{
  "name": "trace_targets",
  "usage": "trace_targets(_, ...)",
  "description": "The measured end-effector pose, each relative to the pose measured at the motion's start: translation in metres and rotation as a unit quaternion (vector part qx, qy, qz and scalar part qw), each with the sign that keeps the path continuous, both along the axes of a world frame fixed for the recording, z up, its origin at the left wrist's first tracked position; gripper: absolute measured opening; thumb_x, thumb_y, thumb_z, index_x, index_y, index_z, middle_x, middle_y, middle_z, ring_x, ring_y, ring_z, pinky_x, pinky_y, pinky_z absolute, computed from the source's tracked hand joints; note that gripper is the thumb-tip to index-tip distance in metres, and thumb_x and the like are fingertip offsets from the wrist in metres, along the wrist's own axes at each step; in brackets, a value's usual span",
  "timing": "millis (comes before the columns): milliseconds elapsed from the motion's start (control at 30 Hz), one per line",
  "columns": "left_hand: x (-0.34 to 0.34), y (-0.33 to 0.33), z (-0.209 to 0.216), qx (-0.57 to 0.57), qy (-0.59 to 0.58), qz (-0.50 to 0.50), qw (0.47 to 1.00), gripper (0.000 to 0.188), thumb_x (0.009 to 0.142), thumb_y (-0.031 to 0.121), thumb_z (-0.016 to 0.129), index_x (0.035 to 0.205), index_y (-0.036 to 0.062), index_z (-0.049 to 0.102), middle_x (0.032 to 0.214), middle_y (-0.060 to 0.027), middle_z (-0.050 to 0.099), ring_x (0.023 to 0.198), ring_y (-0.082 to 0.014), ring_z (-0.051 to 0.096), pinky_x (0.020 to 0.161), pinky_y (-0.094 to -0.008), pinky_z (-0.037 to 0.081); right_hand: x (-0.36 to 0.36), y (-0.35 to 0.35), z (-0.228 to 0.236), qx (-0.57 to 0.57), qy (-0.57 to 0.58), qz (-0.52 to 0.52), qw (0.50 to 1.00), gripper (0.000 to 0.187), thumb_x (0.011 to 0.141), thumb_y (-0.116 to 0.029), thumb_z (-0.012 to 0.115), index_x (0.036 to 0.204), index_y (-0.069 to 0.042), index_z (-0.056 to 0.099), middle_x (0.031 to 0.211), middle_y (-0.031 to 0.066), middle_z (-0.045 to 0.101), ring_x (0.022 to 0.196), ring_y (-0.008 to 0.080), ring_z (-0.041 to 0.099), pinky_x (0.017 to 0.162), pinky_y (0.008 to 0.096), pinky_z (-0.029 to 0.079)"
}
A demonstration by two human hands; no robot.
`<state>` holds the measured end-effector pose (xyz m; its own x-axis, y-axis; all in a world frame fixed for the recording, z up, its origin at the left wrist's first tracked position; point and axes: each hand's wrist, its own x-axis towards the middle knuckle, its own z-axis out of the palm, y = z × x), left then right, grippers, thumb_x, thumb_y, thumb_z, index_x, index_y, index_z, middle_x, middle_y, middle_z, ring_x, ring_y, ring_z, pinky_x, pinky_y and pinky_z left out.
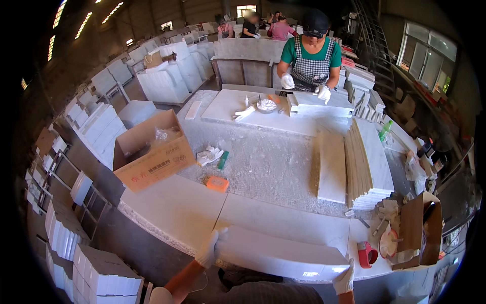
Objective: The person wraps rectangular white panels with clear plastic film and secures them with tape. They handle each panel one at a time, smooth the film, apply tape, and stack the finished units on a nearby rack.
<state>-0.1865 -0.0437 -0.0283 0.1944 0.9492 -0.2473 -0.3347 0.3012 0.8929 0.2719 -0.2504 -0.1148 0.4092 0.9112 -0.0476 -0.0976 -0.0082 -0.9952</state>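
A long, pale stone slab (281,253) with a smooth face lies across the near edge of the worktable, in front of my body. My left hand (208,249), in a white glove, grips its left end. At the slab's right end, my right hand (345,278), also gloved, is closed on the corner; some of its fingers are hidden. Beneath and behind the slab, flat stone panels (172,205) line the table's near side. A red tape dispenser (367,255) stands just right of the slab.
An open cardboard box (154,157) stands at left, near white gloves (209,156), a green block (223,160) and an orange box (217,184). Stacked stone strips (368,167) are at right, above a bowl (388,243) and another carton (424,228). Across the table a co-worker (311,61) handles slabs (321,104).
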Motion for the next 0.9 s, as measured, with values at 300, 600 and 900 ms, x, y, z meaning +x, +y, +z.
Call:
trace_targets(300,-0.029,-0.004,-0.026,-0.167,-0.023,-0.028,0.985,0.054,0.097,0.024,0.062,0.144,0.0035,0.044,0.141,-0.0104,0.052,0.124,-0.0197,0.054,0.104,-0.0375,0.048,-0.027,0.058,0.124,-0.293,0.458,-0.134,0.829,0.055,0.101,-0.038,0.049,0.147,-0.009,0.041,0.127,0.0118,0.062,0.108,0.0291,0.062,0.091,0.0457,0.05)
trace_targets(600,-0.019,0.077,-0.068,-0.391,0.129,-0.262,0.873,0.051,0.099,0.042,0.058,0.132,0.0039,0.058,0.126,-0.0088,0.065,0.109,-0.0139,0.063,0.095,-0.0319,0.052,-0.013,0.087,0.117,-0.31,0.395,-0.018,0.865,0.055,0.1,-0.038,0.052,0.145,-0.007,0.043,0.126,0.0119,0.062,0.108,0.028,0.063,0.092,0.0439,0.05)
trace_targets(900,-0.006,0.077,-0.086,-0.199,0.171,-0.327,0.908,0.062,0.098,0.054,0.053,0.135,0.0037,0.057,0.126,-0.0087,0.064,0.108,-0.0176,0.063,0.093,-0.0317,0.051,-0.013,0.092,0.106,-0.309,0.351,0.024,0.884,0.055,0.1,-0.038,0.054,0.142,-0.005,0.046,0.126,0.012,0.063,0.108,0.0269,0.063,0.092,0.0421,0.05)
